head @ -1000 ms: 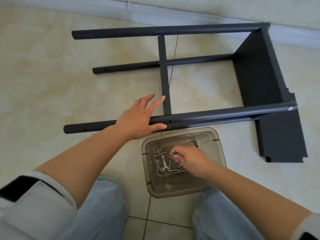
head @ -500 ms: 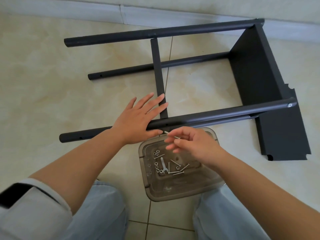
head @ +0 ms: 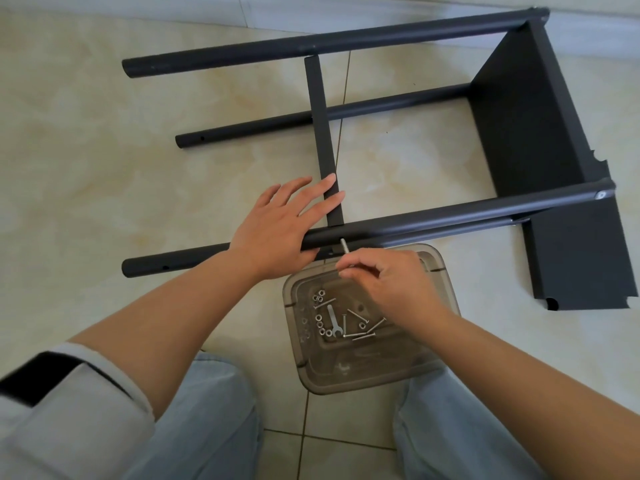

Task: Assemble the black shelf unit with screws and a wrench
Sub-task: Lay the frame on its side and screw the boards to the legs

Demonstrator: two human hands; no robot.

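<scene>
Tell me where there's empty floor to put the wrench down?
Bare tile lies left of the pole ends. Another patch sits inside the frame, bordered by the crossbar, the shelf panel and the near pole. It is crowded where both hands meet at the screw, and in the tray.

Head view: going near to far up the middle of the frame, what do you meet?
Clear tray holding the wrench → right hand pinching a screw → nearest black tube → middle tube → farthest tube → wall base.
</scene>
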